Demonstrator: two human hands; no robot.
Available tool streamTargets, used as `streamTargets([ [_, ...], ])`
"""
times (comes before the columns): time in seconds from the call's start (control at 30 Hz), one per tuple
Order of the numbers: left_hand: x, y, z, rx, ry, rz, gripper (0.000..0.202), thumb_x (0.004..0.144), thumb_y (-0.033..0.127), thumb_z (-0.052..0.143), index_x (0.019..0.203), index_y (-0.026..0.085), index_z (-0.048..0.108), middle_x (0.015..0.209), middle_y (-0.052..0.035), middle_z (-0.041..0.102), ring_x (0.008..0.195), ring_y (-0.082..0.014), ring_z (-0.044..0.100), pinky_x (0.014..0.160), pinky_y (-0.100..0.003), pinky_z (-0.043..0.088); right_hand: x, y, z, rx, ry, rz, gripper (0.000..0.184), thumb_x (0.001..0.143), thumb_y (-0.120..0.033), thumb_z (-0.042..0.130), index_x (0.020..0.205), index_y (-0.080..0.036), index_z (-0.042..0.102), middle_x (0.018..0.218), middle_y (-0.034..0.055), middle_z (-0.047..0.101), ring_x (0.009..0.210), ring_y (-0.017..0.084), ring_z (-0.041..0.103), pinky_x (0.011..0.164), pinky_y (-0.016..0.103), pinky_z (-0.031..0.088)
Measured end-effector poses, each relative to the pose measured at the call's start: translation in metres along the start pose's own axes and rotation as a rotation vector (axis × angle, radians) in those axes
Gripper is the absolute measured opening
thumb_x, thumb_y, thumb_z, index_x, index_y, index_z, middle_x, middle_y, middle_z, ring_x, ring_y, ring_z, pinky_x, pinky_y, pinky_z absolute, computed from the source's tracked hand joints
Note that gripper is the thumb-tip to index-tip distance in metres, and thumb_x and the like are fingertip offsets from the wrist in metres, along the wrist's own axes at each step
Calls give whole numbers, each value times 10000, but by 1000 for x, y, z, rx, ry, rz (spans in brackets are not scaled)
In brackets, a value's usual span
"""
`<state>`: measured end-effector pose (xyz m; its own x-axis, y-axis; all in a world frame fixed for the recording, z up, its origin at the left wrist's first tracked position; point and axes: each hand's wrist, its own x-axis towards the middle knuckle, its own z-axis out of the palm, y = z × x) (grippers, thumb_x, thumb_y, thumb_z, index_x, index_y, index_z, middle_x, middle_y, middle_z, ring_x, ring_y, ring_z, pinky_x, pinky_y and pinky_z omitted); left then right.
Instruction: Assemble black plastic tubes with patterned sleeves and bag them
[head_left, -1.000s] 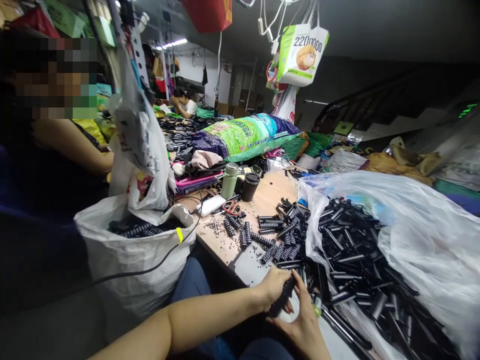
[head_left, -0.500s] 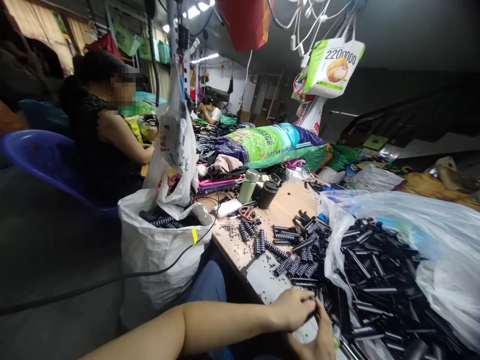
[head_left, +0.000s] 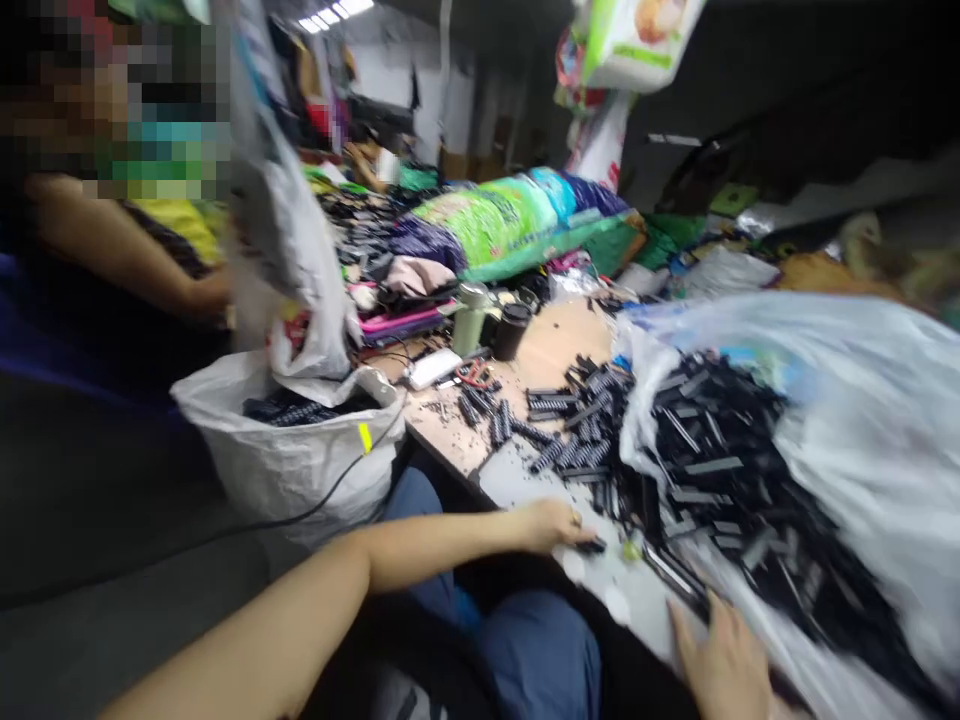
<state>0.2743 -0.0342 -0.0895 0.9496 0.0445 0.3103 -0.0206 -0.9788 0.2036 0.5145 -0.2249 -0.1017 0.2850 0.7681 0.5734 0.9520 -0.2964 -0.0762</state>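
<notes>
My left hand (head_left: 551, 525) is closed around a small black plastic piece (head_left: 592, 546) whose end sticks out past the fingers, above the pale board (head_left: 517, 475) at the table's edge. Lower right, my right hand (head_left: 724, 655) has its thumb and fingers apart. Its fingertips are at the end of a long dark, shiny bar (head_left: 675, 578); whether they touch it is blurred. Beyond the hands lie several black ribbed cylinders (head_left: 589, 440). To the right, a clear plastic bag (head_left: 847, 400) lies open over a heap of black plastic parts (head_left: 720, 470).
A white woven sack (head_left: 300, 480) with black parts stands left of my legs, a black cable (head_left: 300, 522) across it. Farther back are scissors (head_left: 474, 373), a green bottle (head_left: 469, 322), a dark cup (head_left: 512, 330) and a bright packed sack (head_left: 510, 220). Another person's arm (head_left: 120, 235) is at left.
My hands were together over the board; now they are apart, the right one having moved right and toward me. The view has tilted down and shifted, with blur.
</notes>
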Motion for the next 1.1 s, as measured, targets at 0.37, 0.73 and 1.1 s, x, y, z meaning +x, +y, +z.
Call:
streamTargets([
  [0.37, -27, 9, -9, 34, -51, -249, 420, 929, 158, 380, 1321, 207, 523, 1146, -132, 622, 1011, -243, 573, 890, -430, 398, 1, -52, -63, 25, -616, 364, 367, 987, -412, 309, 947, -158, 571, 821, 95, 636, 768, 209, 567, 692, 290, 355],
  [0.73, -29, 18, -15, 123, -92, -234, 454, 959, 147, 252, 1347, 188, 484, 1201, -135, 614, 1006, -255, 570, 925, -498, 377, -26, -138, -93, 98, -654, 534, 341, 1012, -393, 273, 933, -175, 523, 662, 18, 570, 534, 144, 484, 576, 259, 243],
  [1.1, -2, 72, 3, 83, -71, -453, 934, 863, 629, 410, 1428, -93, 231, 1498, -316, 210, 1432, -388, 122, 1166, -535, 59, 15, -172, -129, 359, -379, 394, 424, 994, -496, 227, 975, -194, 525, 682, 11, 573, 573, 153, 523, 586, 249, 330],
])
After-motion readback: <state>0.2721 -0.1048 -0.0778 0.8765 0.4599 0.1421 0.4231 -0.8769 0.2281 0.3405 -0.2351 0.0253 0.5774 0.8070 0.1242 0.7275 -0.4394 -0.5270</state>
